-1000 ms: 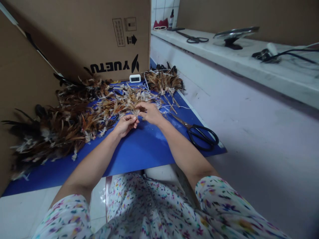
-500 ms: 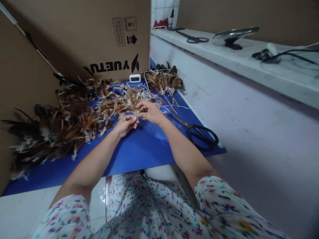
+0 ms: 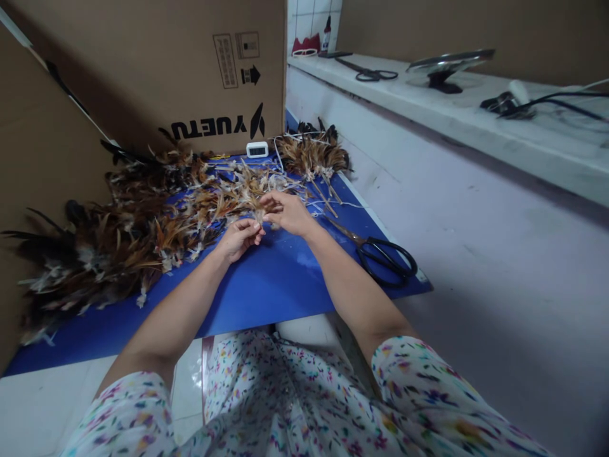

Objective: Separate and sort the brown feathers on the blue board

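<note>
My left hand is closed in a pinch near the middle of the blue board, holding the base of a small pale-brown feather tuft. Close beside it, my right hand has its thumb and fingers bent together at the same tuft. What lies between the right fingertips is too small to make out. Loose brown feathers spread just beyond both hands. A long heap of brown and black feather bunches covers the left side of the board.
Black-handled scissors lie right of my right forearm on the blue board. At the back stand a small white digital clock and a feather bundle on sticks. A cardboard box walls the rear; a ledge runs along the right.
Both hands stay almost in place, with only slight finger movement at the feather tuft. The view has shifted very slightly.
</note>
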`<state>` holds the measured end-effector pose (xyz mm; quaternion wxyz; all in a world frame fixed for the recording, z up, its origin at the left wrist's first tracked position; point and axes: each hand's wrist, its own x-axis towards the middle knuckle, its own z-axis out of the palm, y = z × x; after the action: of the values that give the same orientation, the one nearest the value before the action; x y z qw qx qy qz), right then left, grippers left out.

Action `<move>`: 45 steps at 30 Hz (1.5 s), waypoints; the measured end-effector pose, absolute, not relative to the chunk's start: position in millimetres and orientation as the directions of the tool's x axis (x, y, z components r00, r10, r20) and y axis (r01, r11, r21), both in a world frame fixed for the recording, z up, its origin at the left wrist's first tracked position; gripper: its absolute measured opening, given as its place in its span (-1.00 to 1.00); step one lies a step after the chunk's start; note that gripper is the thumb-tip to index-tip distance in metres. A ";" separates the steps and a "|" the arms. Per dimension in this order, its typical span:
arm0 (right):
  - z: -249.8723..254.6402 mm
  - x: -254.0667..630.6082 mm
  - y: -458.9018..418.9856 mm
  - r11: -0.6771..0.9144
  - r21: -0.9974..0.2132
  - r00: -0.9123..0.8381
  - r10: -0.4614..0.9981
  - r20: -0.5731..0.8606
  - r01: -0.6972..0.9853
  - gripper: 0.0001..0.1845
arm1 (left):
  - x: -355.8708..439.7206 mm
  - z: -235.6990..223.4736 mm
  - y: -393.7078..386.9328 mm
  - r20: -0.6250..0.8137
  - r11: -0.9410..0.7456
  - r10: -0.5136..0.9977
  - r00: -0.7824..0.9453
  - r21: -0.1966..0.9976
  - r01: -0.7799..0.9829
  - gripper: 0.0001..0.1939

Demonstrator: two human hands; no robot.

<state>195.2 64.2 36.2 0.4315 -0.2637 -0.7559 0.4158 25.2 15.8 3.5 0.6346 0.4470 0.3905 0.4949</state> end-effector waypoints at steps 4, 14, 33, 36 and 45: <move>34.3 196.0 65.5 0.452 -0.892 -0.490 0.779 0.390 0.009 -0.70 | 25.5 4.1 15.6 -0.058 0.114 0.977 0.207 0.957 -0.268 -0.72; 40.2 200.3 62.5 0.518 -0.852 -0.494 0.762 0.419 0.075 -0.73 | 25.4 3.8 14.2 -0.066 0.124 0.968 0.241 0.964 -0.234 -0.68; 39.8 201.0 61.5 0.453 -0.887 -0.528 0.777 0.342 0.092 -0.65 | 29.1 5.5 12.3 -0.050 0.097 0.976 0.212 0.972 -0.214 -0.63; 37.3 199.0 63.2 0.471 -0.878 -0.521 0.771 0.366 0.081 -0.65 | 29.1 4.0 12.9 -0.023 0.067 0.980 0.196 0.973 -0.220 -0.63; 35.5 197.7 68.1 0.464 -0.868 -0.358 0.852 0.382 0.178 -0.60 | 30.4 0.3 18.6 0.208 -0.224 0.969 -0.136 0.967 -0.118 -0.66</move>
<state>197.7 68.1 35.5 0.4439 -0.3524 -0.7313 0.3795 30.4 18.6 0.3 0.4430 0.4858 0.4377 0.6134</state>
